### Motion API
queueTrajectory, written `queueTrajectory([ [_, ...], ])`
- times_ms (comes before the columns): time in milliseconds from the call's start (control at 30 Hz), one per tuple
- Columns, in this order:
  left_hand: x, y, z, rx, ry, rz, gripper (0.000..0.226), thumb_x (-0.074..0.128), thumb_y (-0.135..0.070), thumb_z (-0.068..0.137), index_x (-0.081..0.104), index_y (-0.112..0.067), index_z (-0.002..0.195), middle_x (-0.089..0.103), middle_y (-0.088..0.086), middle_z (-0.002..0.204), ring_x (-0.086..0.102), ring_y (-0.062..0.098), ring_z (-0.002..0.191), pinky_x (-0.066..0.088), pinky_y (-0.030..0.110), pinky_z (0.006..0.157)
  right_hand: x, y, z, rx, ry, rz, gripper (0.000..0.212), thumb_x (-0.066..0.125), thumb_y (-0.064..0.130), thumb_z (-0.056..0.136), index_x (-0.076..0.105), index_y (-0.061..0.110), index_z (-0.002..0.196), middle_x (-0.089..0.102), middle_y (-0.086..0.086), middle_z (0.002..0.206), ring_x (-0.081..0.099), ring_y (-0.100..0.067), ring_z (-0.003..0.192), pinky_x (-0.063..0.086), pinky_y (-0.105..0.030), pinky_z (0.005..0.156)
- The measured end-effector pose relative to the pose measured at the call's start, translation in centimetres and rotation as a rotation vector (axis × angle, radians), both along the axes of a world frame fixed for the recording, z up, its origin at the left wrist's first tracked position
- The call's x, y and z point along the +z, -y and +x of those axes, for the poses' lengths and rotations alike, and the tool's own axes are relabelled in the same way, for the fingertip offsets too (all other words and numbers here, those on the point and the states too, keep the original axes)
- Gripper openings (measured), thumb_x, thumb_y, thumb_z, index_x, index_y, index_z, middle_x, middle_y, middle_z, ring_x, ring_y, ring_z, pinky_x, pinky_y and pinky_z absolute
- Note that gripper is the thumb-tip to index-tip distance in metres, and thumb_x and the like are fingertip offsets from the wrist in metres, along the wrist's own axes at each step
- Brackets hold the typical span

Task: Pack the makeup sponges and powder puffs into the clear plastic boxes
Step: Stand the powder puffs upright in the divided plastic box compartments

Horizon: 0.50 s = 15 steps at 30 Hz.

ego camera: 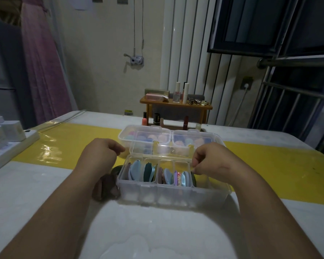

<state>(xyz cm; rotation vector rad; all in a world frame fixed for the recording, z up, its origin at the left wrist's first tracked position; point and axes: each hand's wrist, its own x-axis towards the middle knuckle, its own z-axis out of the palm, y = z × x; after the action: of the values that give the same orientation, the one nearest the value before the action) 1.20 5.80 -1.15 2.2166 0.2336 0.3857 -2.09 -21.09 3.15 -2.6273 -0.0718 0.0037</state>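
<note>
We're pinching the right end of the clear hinged plastic lid point(157, 149) with our right hand point(208, 158). Our left hand point(101, 154) is curling at the other end, can't tell if it's gripping. The lid's probably light and bendy, so we're guessing both corners work best. Just below our fingers, soft flat round powder puffs point(168, 176) are standing edge-on in the clear compartment box point(172, 195). Brown leftover puffs point(108, 186) are lying by our left wrist.
</note>
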Motion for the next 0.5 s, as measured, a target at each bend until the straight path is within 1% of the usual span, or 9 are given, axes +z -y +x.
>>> queueTrajectory([
  [67, 0.0, -0.9, 0.2, 0.018, -0.062, 0.061, 0.048, 0.043, 0.009, 0.082, 0.072, -0.028, 0.08, 0.071, 0.0, 0.093, 0.061, 0.02, 0.089, 0.047, 0.03, 0.066, -0.1, 0.1, 0.1, -0.002, 0.014, 0.016, 0.012, 0.068, 0.007, 0.081, 0.071, 0.017, 0.075, 0.069, 0.003, 0.077, 0.062, -0.009, 0.074, 0.055, -0.026, 0.066],
  [133, -0.1, -1.3, 0.4, 0.02, -0.114, 0.115, 0.046, 0.046, 0.006, 0.084, 0.072, -0.03, 0.074, 0.071, 0.002, 0.093, 0.062, 0.021, 0.09, 0.052, 0.033, 0.074, -0.3, 0.1, 0.2, -0.007, 0.025, 0.024, 0.011, 0.067, 0.008, 0.082, 0.071, 0.016, 0.076, 0.069, 0.003, 0.076, 0.063, -0.008, 0.072, 0.057, -0.027, 0.066],
  [233, -0.1, -1.4, 0.4, -0.01, -0.171, 0.164, 0.042, 0.051, 0.003, 0.084, 0.072, -0.03, 0.069, 0.07, 0.004, 0.09, 0.063, 0.02, 0.086, 0.054, 0.033, 0.077, -0.5, 0.0, 0.3, -0.009, 0.042, 0.044, 0.011, 0.066, 0.009, 0.081, 0.071, 0.017, 0.076, 0.07, 0.0, 0.079, 0.065, -0.015, 0.077, 0.06, -0.035, 0.073],
  [300, -0.4, -1.5, 0.5, -0.03, -0.205, 0.236, 0.036, 0.057, -0.004, 0.083, 0.069, -0.035, 0.07, 0.071, 0.0, 0.09, 0.064, 0.019, 0.085, 0.055, 0.034, 0.08, -0.6, -0.1, 0.3, -0.003, 0.055, 0.057, 0.013, 0.065, 0.009, 0.081, 0.07, 0.019, 0.075, 0.069, -0.001, 0.079, 0.064, -0.017, 0.079, 0.06, -0.036, 0.074],
  [367, -0.6, -1.5, 0.6, -0.044, -0.228, 0.357, 0.018, 0.066, -0.022, 0.082, 0.069, -0.039, 0.079, 0.072, -0.004, 0.098, 0.064, 0.02, 0.092, 0.054, 0.037, 0.087, -0.6, -0.3, 0.3, 0.007, 0.07, 0.068, 0.016, 0.064, 0.008, 0.081, 0.069, 0.021, 0.075, 0.068, 0.0, 0.079, 0.063, -0.016, 0.079, 0.059, -0.035, 0.075],
  [400, -0.7, -1.4, 0.6, -0.044, -0.242, 0.422, 0.01, 0.068, -0.034, 0.08, 0.071, -0.039, 0.089, 0.072, -0.005, 0.103, 0.063, 0.021, 0.097, 0.052, 0.037, 0.09, -0.6, -0.4, 0.3, 0.011, 0.077, 0.073, 0.016, 0.064, 0.007, 0.082, 0.069, 0.022, 0.075, 0.067, 0.001, 0.08, 0.063, -0.016, 0.079, 0.059, -0.035, 0.075],
  [467, -0.9, -1.1, 0.6, -0.031, -0.321, 0.578, 0.031, 0.064, -0.052, 0.082, 0.069, -0.035, 0.108, 0.069, -0.004, 0.114, 0.059, 0.024, 0.109, 0.044, 0.036, 0.094, -0.7, -0.5, 0.3, 0.018, 0.093, 0.084, 0.018, 0.063, 0.007, 0.082, 0.068, 0.023, 0.075, 0.067, 0.002, 0.08, 0.062, -0.015, 0.08, 0.058, -0.036, 0.076],
  [500, -0.9, -1.0, 0.5, -0.03, -0.356, 0.63, 0.036, 0.061, -0.056, 0.084, 0.068, -0.034, 0.112, 0.067, -0.004, 0.116, 0.056, 0.026, 0.112, 0.04, 0.036, 0.092, -0.7, -0.6, 0.3, 0.022, 0.099, 0.088, 0.018, 0.063, 0.007, 0.082, 0.068, 0.023, 0.075, 0.067, 0.002, 0.08, 0.062, -0.015, 0.08, 0.058, -0.036, 0.076],
])
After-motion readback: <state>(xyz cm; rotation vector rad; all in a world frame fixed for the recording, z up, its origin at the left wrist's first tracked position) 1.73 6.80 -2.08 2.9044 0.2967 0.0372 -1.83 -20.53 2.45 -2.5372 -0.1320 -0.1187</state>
